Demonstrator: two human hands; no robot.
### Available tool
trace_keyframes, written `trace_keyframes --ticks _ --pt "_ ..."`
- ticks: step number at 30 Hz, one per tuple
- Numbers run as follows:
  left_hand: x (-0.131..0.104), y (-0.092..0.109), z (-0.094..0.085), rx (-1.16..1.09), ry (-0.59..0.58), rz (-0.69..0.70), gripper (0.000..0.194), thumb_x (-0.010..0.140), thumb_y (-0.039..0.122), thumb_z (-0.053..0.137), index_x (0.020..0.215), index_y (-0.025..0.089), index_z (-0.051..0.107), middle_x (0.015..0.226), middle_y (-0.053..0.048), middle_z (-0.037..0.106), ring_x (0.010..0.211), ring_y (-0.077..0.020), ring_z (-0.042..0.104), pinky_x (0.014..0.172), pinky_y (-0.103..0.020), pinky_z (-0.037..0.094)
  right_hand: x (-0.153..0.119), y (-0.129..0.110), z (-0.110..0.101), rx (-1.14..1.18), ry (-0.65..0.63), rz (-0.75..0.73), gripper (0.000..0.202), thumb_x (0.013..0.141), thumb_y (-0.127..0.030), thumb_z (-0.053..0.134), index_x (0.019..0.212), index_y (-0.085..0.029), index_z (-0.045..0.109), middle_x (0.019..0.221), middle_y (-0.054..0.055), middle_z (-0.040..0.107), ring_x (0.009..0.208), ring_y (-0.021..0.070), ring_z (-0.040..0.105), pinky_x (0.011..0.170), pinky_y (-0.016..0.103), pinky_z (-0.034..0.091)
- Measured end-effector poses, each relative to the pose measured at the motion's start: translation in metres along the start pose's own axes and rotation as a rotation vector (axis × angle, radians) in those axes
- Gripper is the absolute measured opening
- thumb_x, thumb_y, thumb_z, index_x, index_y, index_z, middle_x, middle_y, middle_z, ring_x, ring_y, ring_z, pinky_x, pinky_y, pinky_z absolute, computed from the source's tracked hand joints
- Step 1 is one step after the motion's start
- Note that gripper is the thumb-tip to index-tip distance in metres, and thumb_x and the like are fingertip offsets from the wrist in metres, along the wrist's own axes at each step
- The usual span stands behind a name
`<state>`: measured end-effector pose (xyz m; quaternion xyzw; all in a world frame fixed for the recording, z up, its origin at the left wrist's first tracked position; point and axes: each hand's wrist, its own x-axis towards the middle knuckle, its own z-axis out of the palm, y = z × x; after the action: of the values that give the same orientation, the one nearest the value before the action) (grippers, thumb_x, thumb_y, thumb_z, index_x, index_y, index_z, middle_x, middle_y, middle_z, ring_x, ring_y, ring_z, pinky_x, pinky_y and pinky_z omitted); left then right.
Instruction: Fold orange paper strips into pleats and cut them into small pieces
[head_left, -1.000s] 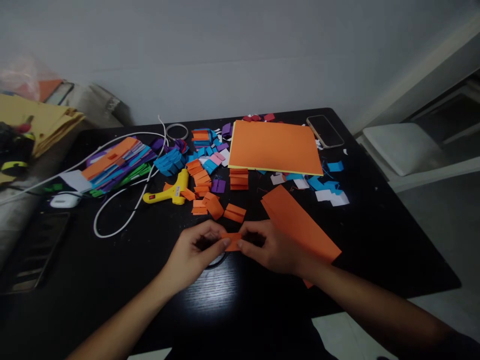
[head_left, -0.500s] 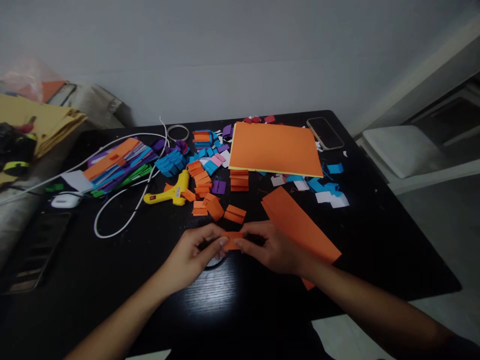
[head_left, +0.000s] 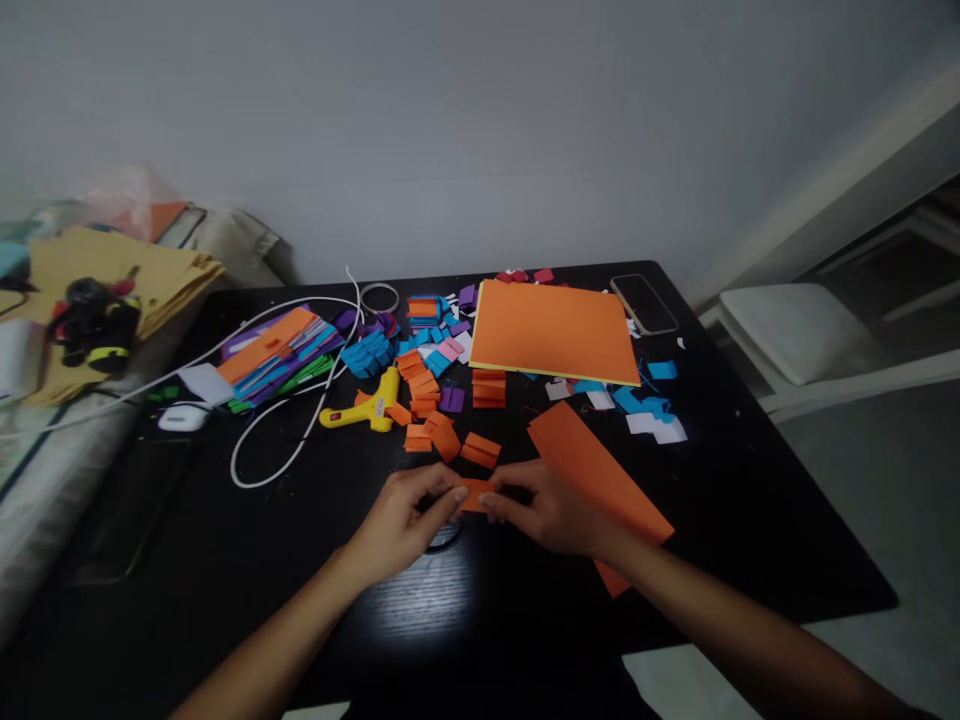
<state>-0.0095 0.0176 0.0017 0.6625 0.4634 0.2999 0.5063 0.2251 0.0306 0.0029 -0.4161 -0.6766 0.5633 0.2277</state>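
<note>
A small orange piece of paper point(head_left: 474, 495) is pinched at both ends above the black table. My left hand point(head_left: 409, 518) grips its left end between thumb and fingers, and my right hand point(head_left: 544, 508) grips the right end the same way. Just beyond the fingers lie several folded orange paper pieces point(head_left: 481, 450). Under and beside my right forearm is a long orange paper strip point(head_left: 600, 470). A dark ring-shaped object point(head_left: 446, 538) shows partly below my left fingers; what it is I cannot tell.
A yellow glue gun point(head_left: 367, 408) lies left of the orange pieces, near a looped white cable point(head_left: 259, 484). Behind are orange sheets point(head_left: 555, 330), a phone point(head_left: 645, 304), blue and white scraps point(head_left: 649, 405) and a stack of coloured strips point(head_left: 281, 355). A second phone point(head_left: 127, 510) rests at left.
The camera view has shifted, so the whole table sits lower and its left side more to the right. Both hands keep their pinch on the small orange paper.
</note>
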Motion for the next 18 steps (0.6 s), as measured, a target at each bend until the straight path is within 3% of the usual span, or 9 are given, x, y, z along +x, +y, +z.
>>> trace_keyframes --ticks 4,6,8,11,14,18 --pt "0.002 -0.007 -0.019 -0.061 0.175 0.04 0.032 0.089 0.034 0.073 0.064 0.018 0.064 0.055 0.002 0.058 0.052 -0.0117 0.052 0.054 -0.022 0.039 0.008 -0.009 -0.003 -0.035 -0.017 0.038 0.028 0.095 -0.046 0.075 0.089 -0.018 0.076 0.075 0.002 0.073 0.068 0.016 0.065 0.062 0.027 0.047" --pt "0.004 -0.014 -0.033 -0.109 0.341 0.045 0.033 0.09 0.036 0.069 0.063 0.019 0.061 0.054 0.002 0.056 0.051 -0.0121 0.048 0.052 -0.024 0.037 0.02 -0.011 0.001 -0.137 0.083 -0.011 0.03 0.093 -0.048 0.079 0.098 -0.019 0.075 0.083 0.004 0.075 0.073 0.0188 0.068 0.067 0.029 0.053" --pt "0.007 -0.023 -0.045 -0.162 0.507 0.048 0.036 0.092 0.038 0.063 0.062 0.021 0.054 0.054 0.002 0.052 0.053 -0.0134 0.047 0.055 -0.025 0.038 0.036 -0.012 0.011 -0.344 0.244 -0.071 0.03 0.095 -0.044 0.077 0.113 -0.019 0.072 0.1 0.009 0.076 0.092 0.0244 0.072 0.086 0.037 0.058" --pt "0.013 -0.031 -0.053 -0.217 0.665 0.031 0.037 0.093 0.042 0.057 0.063 0.023 0.047 0.053 0.004 0.044 0.049 -0.0133 0.041 0.051 -0.026 0.035 0.062 -0.012 0.029 -0.487 0.314 -0.091 0.053 0.091 -0.038 0.08 0.136 -0.016 0.063 0.127 0.02 0.07 0.121 0.0363 0.067 0.107 0.054 0.054" --pt "0.018 -0.03 -0.052 -0.211 0.717 0.001 0.04 0.092 0.045 0.064 0.063 0.022 0.05 0.054 0.004 0.046 0.05 -0.0122 0.042 0.052 -0.025 0.036 0.076 -0.011 0.039 -0.477 0.319 -0.088 0.049 0.091 -0.026 0.076 0.136 -0.017 0.061 0.128 0.02 0.07 0.122 0.0358 0.067 0.109 0.054 0.054" --pt "0.021 -0.026 -0.047 -0.155 0.721 -0.024 0.039 0.088 0.048 0.076 0.068 0.019 0.061 0.055 0.005 0.05 0.05 -0.0101 0.044 0.051 -0.022 0.037 0.067 -0.01 0.025 -0.384 0.386 -0.063 0.034 0.093 -0.009 0.058 0.125 -0.02 0.066 0.107 0.01 0.077 0.103 0.0267 0.075 0.099 0.044 0.059"
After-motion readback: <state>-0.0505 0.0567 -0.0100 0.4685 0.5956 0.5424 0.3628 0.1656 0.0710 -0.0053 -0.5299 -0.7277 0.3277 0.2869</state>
